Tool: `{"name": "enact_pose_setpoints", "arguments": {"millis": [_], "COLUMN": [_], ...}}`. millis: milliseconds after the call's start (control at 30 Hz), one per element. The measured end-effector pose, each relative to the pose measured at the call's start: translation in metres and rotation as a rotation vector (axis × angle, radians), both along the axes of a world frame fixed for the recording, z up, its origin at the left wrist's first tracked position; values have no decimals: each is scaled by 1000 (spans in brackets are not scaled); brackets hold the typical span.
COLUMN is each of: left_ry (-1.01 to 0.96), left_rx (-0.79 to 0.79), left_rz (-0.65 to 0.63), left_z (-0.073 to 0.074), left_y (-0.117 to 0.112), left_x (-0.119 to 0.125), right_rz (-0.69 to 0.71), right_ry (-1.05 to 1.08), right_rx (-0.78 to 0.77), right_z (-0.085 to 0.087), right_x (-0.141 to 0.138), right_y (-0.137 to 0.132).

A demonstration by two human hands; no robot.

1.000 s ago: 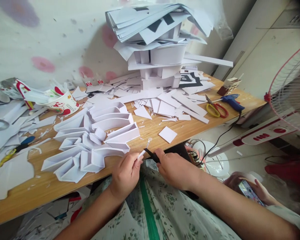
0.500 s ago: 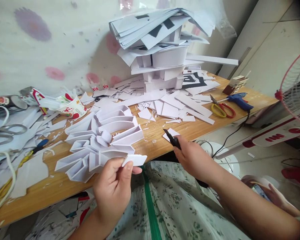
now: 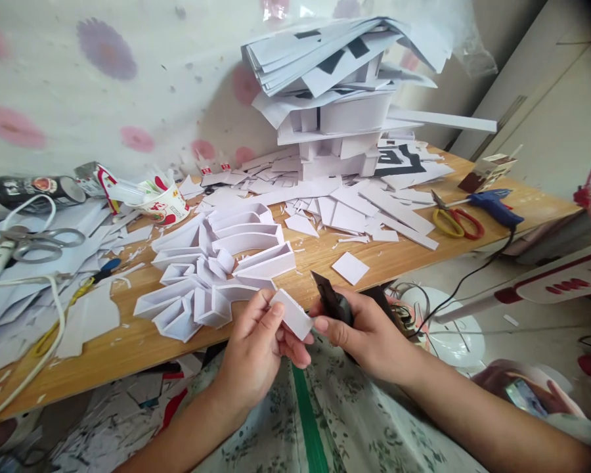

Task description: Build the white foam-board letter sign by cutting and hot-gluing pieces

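Observation:
My left hand (image 3: 261,338) pinches a small white foam board piece (image 3: 292,314) between thumb and fingers, above the table's front edge. Close on its right, my right hand (image 3: 364,328) grips a black utility knife (image 3: 333,301), blade pointing up and left. The right thumb tip is at the piece's lower right corner; whether it presses on it I cannot tell. Behind the hands lies a loose square white piece (image 3: 350,268) on the wooden table (image 3: 305,263). To the left stands a white model of joined, open-topped strips (image 3: 217,263).
Scissors with yellow and red handles (image 3: 457,222) and a blue glue gun (image 3: 496,205) lie at the right. White scraps (image 3: 345,210) spread below a tall stacked white model (image 3: 345,118). Metal scissors (image 3: 44,243), a paper cup (image 3: 165,205) and a cable (image 3: 54,315) are left.
Both hands have come together. The left one has turned the white piece to slope down rightward, and the right has brought the knife left and lower beside it. The view has shifted left.

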State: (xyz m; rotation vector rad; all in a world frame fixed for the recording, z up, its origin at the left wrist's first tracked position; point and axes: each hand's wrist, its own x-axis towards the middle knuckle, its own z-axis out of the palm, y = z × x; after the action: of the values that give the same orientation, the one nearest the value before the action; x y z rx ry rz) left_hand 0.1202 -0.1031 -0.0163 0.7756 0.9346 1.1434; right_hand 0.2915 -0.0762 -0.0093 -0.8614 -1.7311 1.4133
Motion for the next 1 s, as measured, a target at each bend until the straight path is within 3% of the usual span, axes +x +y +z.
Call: {"name": "enact_pose_setpoints", "arguments": {"millis": [100, 200, 333, 500, 700, 1000], "left_ry": [-88, -200, -300, -296, -295, -359], "left_rx": [-27, -48, -36, -83, -112, -69], "left_rz": [-68, -152, -208, -220, -232, -313], "left_z": [-4, -7, -10, -13, -13, -18], "left_y": [-2, -5, -7, -9, -13, -11], "left_x": [1, -2, -7, -7, -7, -9], "right_rz": [124, 151, 27, 7, -16, -135], "right_ry": [119, 94, -159, -514, -682, -613], "right_rx": [-101, -71, 194, 606, 786, 964], "right_z": [1, 1, -3, -6, -2, -13], "right_x": [-6, -5, 3, 4, 0, -1], "right_y": [-1, -2, 1, 2, 4, 10]}}
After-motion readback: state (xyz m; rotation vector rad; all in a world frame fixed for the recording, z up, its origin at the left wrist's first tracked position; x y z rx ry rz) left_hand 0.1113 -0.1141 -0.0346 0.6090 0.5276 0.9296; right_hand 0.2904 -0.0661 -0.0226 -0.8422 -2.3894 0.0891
